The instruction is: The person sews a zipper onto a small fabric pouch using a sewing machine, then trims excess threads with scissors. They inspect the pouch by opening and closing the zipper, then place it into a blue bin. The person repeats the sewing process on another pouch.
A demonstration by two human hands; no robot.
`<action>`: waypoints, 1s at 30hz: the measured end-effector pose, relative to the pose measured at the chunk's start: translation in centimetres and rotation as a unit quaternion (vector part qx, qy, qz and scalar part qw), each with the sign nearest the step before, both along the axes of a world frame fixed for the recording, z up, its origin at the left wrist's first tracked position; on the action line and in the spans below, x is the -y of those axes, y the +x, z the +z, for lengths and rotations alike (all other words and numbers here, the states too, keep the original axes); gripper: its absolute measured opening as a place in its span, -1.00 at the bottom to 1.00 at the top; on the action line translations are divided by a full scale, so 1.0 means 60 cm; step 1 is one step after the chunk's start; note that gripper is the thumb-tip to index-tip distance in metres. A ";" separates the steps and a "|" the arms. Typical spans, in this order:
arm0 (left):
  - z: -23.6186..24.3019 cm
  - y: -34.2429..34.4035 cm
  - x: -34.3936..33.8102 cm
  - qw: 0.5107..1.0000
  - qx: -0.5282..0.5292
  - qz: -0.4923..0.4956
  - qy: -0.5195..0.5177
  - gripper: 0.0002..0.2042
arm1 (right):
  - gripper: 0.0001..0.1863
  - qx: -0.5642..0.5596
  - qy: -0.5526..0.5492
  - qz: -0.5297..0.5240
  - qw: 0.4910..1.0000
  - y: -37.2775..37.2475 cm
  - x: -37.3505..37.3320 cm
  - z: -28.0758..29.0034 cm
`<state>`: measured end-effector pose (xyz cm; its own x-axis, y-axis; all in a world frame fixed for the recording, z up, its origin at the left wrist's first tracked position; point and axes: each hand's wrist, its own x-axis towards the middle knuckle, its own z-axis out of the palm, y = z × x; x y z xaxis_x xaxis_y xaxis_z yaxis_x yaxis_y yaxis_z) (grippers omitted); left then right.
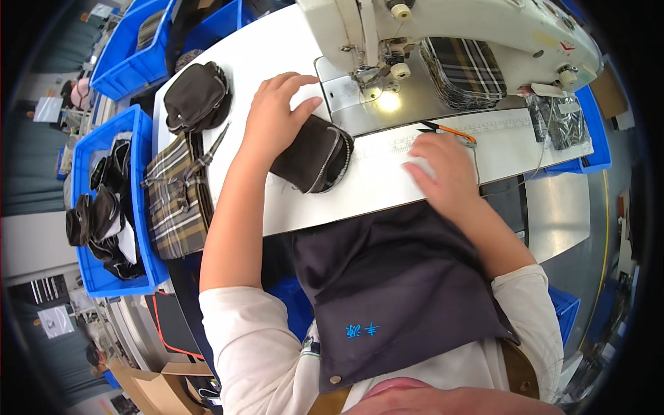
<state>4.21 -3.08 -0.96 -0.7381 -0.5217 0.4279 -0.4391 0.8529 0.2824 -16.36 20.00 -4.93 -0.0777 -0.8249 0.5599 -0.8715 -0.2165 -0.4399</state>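
Note:
A small dark brown zippered pouch [308, 153] lies on the white sewing table [373, 176], its curved metal zip facing right. Over its upper left edge is my left hand [277, 114], fingers stretched and thumb apart, not gripping it. My right hand [446, 169] hovers right of the pouch, a little blurred, its thumb apart from the fingers and nothing visible between them. Just beyond those fingertips are orange-handled thread snips [453, 133] with dark blades. The sewing machine [477, 24] stands at the back, its needle area [373, 76] lit above a metal plate.
Plaid fabric pieces [465, 72] are stacked on the machine bed. Another dark pouch [198, 97] and folded plaid fabric [178, 197] are at the left. A blue bin [149, 207] with dark pouches stands beyond. Clear plastic packets [559, 121] lie at the right end.

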 end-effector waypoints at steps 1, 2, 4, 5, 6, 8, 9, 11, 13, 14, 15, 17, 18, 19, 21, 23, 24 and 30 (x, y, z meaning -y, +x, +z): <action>0.010 -0.002 -0.013 0.991 -0.051 0.001 0.122 -0.77 | -0.79 -0.039 0.004 -0.023 0.999 -0.024 -0.013 -0.003; 0.022 -0.003 -0.030 0.966 -0.100 0.003 0.240 -0.77 | -0.77 -0.077 0.007 -0.046 0.996 -0.047 -0.025 0.000; 0.057 0.003 -0.084 0.877 -0.228 -0.057 0.419 -0.72 | -0.77 -0.102 0.045 -0.056 0.992 -0.092 -0.051 -0.007; 0.081 0.007 -0.109 0.851 -0.256 -0.142 0.436 -0.69 | -0.77 -0.114 0.065 -0.058 0.990 -0.111 -0.062 -0.010; 0.103 0.011 -0.133 0.817 -0.283 -0.224 0.449 -0.65 | -0.78 -0.115 0.073 -0.067 0.989 -0.128 -0.072 -0.008; 0.137 0.014 -0.181 0.802 -0.295 -0.316 0.414 -0.57 | -0.79 -0.117 0.080 -0.076 0.987 -0.159 -0.080 -0.002; 0.152 0.009 -0.197 0.765 -0.304 -0.384 0.419 -0.61 | -0.79 -0.135 0.074 -0.084 0.985 -0.171 -0.083 -0.001; 0.170 -0.015 -0.218 0.646 -0.307 -0.512 0.475 -0.68 | -0.79 -0.169 0.061 -0.101 0.979 -0.190 -0.088 -0.001; 0.169 -0.049 -0.253 0.544 -0.379 -0.574 0.482 -0.72 | -0.79 -0.181 0.046 -0.107 0.976 -0.193 -0.087 -0.006; 0.155 -0.073 -0.274 0.494 -0.445 -0.588 0.460 -0.72 | -0.80 -0.186 0.042 -0.110 0.975 -0.191 -0.087 -0.010; 0.149 -0.074 -0.274 0.491 -0.440 -0.592 0.463 -0.72 | -0.80 -0.190 0.037 -0.114 0.974 -0.189 -0.089 -0.012; 0.138 -0.076 -0.275 0.483 -0.431 -0.601 0.469 -0.74 | -0.80 -0.193 0.038 -0.100 0.975 -0.173 -0.087 -0.010; 0.141 -0.057 -0.264 0.531 -0.371 -0.580 0.494 -0.75 | -0.80 -0.194 0.039 -0.094 0.976 -0.164 -0.083 -0.008; 0.143 -0.041 -0.254 0.592 -0.322 -0.532 0.513 -0.75 | -0.80 -0.185 0.034 -0.075 0.979 -0.154 -0.073 -0.003; 0.132 -0.016 -0.230 0.751 -0.221 -0.397 0.479 -0.74 | -0.80 -0.169 0.031 -0.040 0.984 -0.126 -0.053 0.009; 0.098 -0.001 -0.195 0.931 -0.089 -0.181 0.304 -0.66 | -0.77 -0.161 0.028 0.018 0.986 -0.102 -0.023 0.020; 0.079 0.005 -0.183 0.972 -0.040 -0.075 0.220 -0.62 | -0.76 -0.157 0.028 0.050 0.986 -0.093 -0.005 0.027; -0.010 0.016 -0.110 0.975 0.079 0.040 0.202 -0.59 | -0.85 -0.202 0.032 0.193 0.960 -0.075 0.105 0.023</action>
